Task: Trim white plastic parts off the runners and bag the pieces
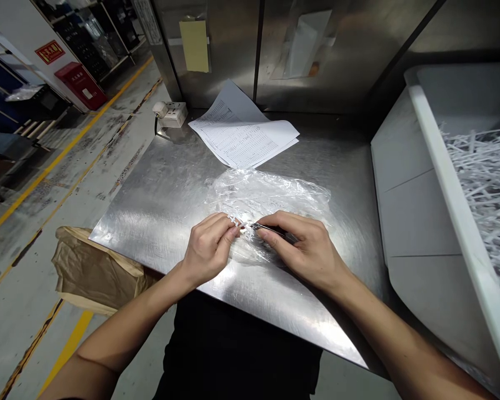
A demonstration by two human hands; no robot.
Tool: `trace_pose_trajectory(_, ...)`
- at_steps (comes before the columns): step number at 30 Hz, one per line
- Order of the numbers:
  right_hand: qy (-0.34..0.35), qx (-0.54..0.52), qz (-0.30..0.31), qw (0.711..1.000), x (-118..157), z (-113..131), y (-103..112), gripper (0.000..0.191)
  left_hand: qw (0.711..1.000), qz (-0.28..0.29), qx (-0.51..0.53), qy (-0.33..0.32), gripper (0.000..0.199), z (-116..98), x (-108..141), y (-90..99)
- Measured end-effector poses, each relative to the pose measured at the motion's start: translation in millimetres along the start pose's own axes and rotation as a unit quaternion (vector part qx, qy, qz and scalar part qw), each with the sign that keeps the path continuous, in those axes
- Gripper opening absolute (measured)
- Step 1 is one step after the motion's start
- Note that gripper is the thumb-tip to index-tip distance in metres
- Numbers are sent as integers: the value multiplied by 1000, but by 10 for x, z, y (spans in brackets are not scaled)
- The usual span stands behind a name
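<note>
Pinched between the thumb and fingers of my left hand (210, 244) is a small branched white plastic piece (234, 220). My right hand (302, 244) is closed around a small dark tool with a metal tip (256, 226); its kind is mostly hidden by the fingers. The tool's tip meets or nearly meets the white piece, and I cannot tell which. Under both hands, a crumpled clear plastic bag (270, 191) lies on the steel table (150, 205). More small white bits show between the hands, on or in the bag.
Printed sheets (250, 139) lie at the back of the table, right of a power strip (173, 115) with a plug. A large whitish bin (425, 166) full of white plastic pieces (491, 194) stands at the right. An open brown paper bag (95, 272) sits below the left edge.
</note>
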State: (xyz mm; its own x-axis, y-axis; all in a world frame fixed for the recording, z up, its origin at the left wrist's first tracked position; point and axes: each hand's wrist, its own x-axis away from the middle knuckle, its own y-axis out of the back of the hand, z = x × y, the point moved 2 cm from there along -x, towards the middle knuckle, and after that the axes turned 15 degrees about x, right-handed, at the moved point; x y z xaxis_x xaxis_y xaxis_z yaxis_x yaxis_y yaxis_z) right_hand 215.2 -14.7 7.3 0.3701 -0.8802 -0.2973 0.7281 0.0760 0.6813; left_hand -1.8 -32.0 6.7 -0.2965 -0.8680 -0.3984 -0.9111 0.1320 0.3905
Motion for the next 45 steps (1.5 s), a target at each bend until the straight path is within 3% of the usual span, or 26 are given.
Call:
trace_pose_trajectory(16, -90, -19, 5, 996, -1, -13, 8, 16, 999, 10, -32, 5, 26, -9, -16, -27)
trace_pose_trajectory(19, -70, -8, -2, 998, -5, -4, 56, 14, 1000, 0, -29, 3, 26, -4, -13, -26)
trace_pose_trajectory(25, 41, -26, 14, 999, 24, 82, 57, 12, 1000, -11, -16, 1, 25, -10, -16, -24)
trace_pose_trajectory(45, 47, -7, 25, 999, 21, 118, 75, 12, 999, -15, -27, -15, 25, -17, -24, -20)
